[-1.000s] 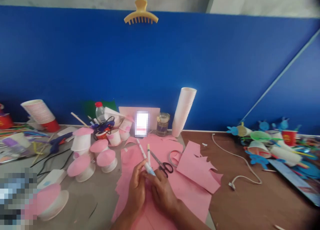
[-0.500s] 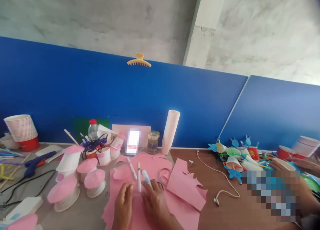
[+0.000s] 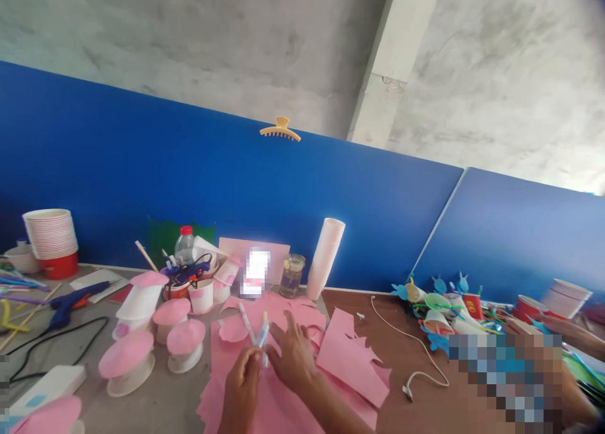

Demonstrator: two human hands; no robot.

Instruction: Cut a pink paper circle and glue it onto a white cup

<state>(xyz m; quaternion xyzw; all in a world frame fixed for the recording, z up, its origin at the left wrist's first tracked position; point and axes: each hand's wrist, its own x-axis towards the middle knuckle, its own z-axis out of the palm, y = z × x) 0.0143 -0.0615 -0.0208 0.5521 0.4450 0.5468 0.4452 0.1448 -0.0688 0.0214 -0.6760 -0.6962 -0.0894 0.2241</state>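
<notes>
Left hand (image 3: 242,390) pinches two marker pens (image 3: 254,328), right hand (image 3: 293,356) open beside them; red cup's (image 3: 473,306) print unreadably small.

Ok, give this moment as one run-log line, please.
left hand: holds white marker, blue marker | right hand: open beside them | over pink sheet

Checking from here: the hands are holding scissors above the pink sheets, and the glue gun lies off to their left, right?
Wrong item: the head view shows the left hand holding two markers above the pink sheets, with the right hand against them. The glue gun does lie off to their left.
</notes>
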